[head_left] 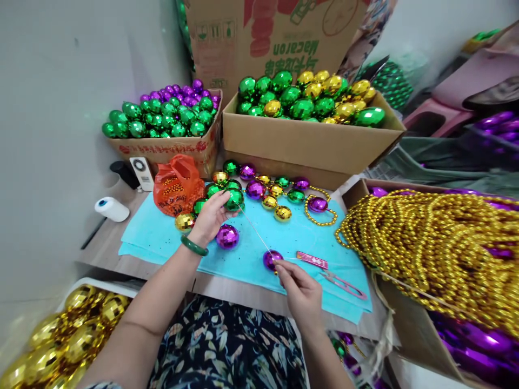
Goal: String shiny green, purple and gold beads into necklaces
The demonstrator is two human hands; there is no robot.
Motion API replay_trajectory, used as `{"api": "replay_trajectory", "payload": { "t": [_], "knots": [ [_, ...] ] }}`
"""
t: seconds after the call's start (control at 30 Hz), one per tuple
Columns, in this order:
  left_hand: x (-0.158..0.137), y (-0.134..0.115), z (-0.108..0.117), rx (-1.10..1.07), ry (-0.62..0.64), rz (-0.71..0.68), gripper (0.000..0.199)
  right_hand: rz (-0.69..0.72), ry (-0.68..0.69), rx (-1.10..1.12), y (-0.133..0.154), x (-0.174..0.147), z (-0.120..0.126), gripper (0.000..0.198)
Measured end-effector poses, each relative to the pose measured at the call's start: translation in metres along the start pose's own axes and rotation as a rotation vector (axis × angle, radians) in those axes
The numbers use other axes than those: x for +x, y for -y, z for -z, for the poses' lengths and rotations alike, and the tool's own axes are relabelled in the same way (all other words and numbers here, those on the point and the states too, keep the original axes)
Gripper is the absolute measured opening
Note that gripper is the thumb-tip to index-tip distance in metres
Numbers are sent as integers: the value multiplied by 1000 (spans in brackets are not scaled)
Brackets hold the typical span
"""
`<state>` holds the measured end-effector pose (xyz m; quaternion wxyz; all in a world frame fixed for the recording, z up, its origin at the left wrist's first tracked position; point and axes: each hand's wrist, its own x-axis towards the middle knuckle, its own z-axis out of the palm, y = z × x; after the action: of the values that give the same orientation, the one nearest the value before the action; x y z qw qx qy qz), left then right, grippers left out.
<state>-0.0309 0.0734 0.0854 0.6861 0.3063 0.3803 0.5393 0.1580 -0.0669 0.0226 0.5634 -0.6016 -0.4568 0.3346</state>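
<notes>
My left hand point(212, 217), with a green bangle on the wrist, is closed round a shiny green ball point(234, 200). A thin white string point(256, 233) runs taut from that ball down to my right hand point(300, 292). The fingers of my right hand pinch the string close to a purple ball point(271, 260), which hangs just above the blue cloth point(243, 266). Another purple ball point(227, 236) lies below my left hand, and a gold ball point(185, 221) is left of it. Pink thread snips point(344, 284) and a small pink packet point(312, 260) lie right of my right hand.
Strung green, purple and gold balls point(283, 213) lie across the cloth's back. Behind stand two cardboard boxes point(308, 141) of balls. An orange bag point(178, 186) and a white thread spool point(112, 209) are left. Gold bead strands point(425, 243) fill a box at right.
</notes>
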Motion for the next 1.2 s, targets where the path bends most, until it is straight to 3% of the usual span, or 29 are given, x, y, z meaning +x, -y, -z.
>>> {"api": "replay_trajectory", "payload": {
  "t": [0.23,0.4,0.53,1.0,1.2],
  "knots": [
    [-15,8,6,127,40,-200,60,-7,14,-50,0,1,-3,21],
    [-33,24,3,225,138,-285,77,-108,51,64,-10,3,-12,22],
    [-43,23,1,244,200,-319,84,-225,92,169,-19,6,-16,24],
    [-55,10,9,254,215,-356,77,-263,230,270,-20,20,-27,26],
    [-55,10,15,238,246,-373,58,-318,256,302,-25,19,-34,28]
  ]
}}
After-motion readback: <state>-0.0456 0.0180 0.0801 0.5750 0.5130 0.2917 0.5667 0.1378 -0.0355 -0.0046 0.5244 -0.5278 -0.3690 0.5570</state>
